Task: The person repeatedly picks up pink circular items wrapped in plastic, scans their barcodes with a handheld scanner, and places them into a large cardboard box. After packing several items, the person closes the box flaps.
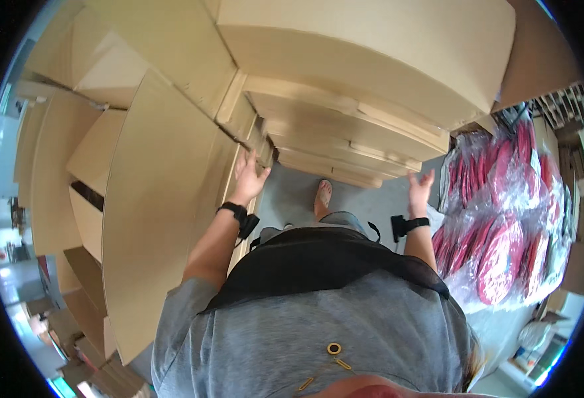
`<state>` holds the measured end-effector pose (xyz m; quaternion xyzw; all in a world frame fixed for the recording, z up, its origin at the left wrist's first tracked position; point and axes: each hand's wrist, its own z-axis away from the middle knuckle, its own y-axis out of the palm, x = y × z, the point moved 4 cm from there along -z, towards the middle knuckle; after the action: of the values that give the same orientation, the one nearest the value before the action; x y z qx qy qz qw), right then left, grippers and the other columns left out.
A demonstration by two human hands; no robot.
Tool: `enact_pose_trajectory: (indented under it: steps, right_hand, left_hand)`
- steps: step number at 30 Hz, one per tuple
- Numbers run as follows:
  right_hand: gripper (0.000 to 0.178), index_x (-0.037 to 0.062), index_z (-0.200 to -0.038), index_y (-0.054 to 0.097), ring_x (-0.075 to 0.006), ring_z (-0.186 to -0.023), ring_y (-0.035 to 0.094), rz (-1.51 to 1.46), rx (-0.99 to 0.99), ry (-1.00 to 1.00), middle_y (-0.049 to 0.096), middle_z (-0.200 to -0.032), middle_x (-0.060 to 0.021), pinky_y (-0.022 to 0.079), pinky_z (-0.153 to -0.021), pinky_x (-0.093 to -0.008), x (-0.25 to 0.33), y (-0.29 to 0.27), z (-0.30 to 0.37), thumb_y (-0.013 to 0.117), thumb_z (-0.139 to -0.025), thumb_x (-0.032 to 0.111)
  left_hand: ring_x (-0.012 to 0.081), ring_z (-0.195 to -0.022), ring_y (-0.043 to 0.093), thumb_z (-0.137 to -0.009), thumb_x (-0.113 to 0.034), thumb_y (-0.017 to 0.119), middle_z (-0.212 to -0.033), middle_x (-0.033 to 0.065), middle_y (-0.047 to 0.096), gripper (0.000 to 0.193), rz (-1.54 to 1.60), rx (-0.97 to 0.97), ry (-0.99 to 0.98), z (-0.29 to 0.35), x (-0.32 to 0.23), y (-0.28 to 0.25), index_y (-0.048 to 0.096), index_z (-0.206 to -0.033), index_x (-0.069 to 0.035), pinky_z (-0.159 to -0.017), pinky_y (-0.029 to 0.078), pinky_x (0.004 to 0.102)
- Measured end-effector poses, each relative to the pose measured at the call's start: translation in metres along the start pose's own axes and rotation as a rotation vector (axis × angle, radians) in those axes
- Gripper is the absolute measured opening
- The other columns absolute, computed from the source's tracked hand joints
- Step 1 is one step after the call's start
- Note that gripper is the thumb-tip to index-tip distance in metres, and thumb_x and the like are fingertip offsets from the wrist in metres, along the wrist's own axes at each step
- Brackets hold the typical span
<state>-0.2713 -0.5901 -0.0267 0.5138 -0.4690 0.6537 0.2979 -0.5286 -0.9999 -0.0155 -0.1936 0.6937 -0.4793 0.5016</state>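
Note:
My left hand (248,178) reaches forward along the side of the cardboard boxes on my left, its thumb apart from the fingers. Its fingertips are at the edge of a lower box (237,123) beside the gap between two stacks; whether they press on it I cannot tell. My right hand (421,190) is open, fingers spread, just off the right end of a stack of brown cardboard boxes (345,129) in front of me. A large closed box (371,53) tops that stack. Neither hand holds anything that I can see.
Tall cardboard with an open flap (162,219) rises close on my left. On my right stand pink-red items in clear plastic bags (501,259), in two rows. Grey floor (292,192) shows around my foot (324,197). More cartons (83,318) lie at the far left.

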Motion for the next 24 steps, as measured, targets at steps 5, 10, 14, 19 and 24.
enact_pose_trajectory:
  steps: [5,10,14,19,24]
  right_hand:
    - [0.081,0.0032,-0.134,0.011,-0.0252,-0.119,0.031,-0.207,-0.075,0.001,0.028,-0.130,-0.0199,0.025,-0.098,-0.0348,0.068,-0.030,-0.058,0.064,-0.078,0.027]
    - [0.079,0.0041,-0.134,0.007,-0.0237,-0.122,0.029,-0.417,-0.058,-0.087,0.024,-0.134,-0.0172,0.023,-0.100,-0.0351,0.124,-0.046,-0.095,0.062,-0.079,0.017]
    - [0.066,0.0052,-0.133,0.014,-0.0217,-0.122,0.030,-0.423,0.037,-0.154,0.027,-0.133,-0.0139,0.023,-0.100,-0.0340,0.134,-0.037,-0.112,0.056,-0.084,0.015]
    - [0.051,0.0061,-0.131,0.023,-0.0201,-0.120,0.031,-0.515,0.225,-0.017,0.033,-0.130,-0.0102,0.024,-0.100,-0.0337,0.136,-0.009,-0.120,0.046,-0.089,0.023]
    - [0.054,0.0079,-0.132,0.014,-0.0189,-0.115,0.034,-0.328,0.129,-0.087,0.034,-0.128,-0.0101,0.028,-0.096,-0.0328,0.119,-0.006,-0.134,0.041,-0.091,0.028]
  left_hand:
    - [0.0369,-0.121,0.029,-0.072,-0.024,0.065,-0.129,0.0268,0.030,0.074,0.151,-0.208,0.100,-0.078,-0.015,-0.050,0.025,-0.129,0.002,-0.100,0.025,0.0395]
    - [0.0349,-0.116,0.037,-0.072,-0.013,0.060,-0.122,0.0265,0.040,0.067,0.328,-0.467,0.075,-0.180,-0.032,-0.091,0.028,-0.128,0.004,-0.098,0.029,0.0375]
    - [0.0317,-0.105,0.049,-0.069,0.006,0.047,-0.111,0.0232,0.051,0.049,0.825,-0.477,-0.001,-0.245,-0.029,-0.097,0.038,-0.118,0.005,-0.089,0.037,0.0308]
    - [0.0264,-0.099,0.052,-0.067,0.010,0.046,-0.101,0.0169,0.055,0.039,0.704,-0.606,-0.216,-0.252,-0.032,-0.099,0.044,-0.105,0.004,-0.087,0.037,0.0298]
    - [0.0241,-0.102,0.048,-0.066,0.012,0.046,-0.105,0.0158,0.051,0.045,0.803,-0.514,-0.210,-0.248,-0.033,-0.097,0.036,-0.110,0.004,-0.089,0.036,0.0288]
